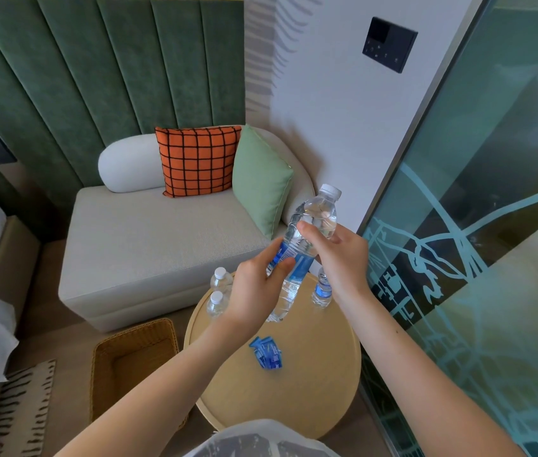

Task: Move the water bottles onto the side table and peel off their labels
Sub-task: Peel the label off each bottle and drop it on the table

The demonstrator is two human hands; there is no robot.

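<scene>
Clear ribbed bottle (307,239) gripped above round wooden table (310,390).

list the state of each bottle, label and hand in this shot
held clear plastic water bottle: tilted, capped, blue label on
left hand: grips its label band
right hand: grips its upper body
two clear bottles at table's left: upright, capped, no label showing
small clear bottle at right: upright, blue label on
loose blue labels: peeled, lying on round wooden side table
</scene>
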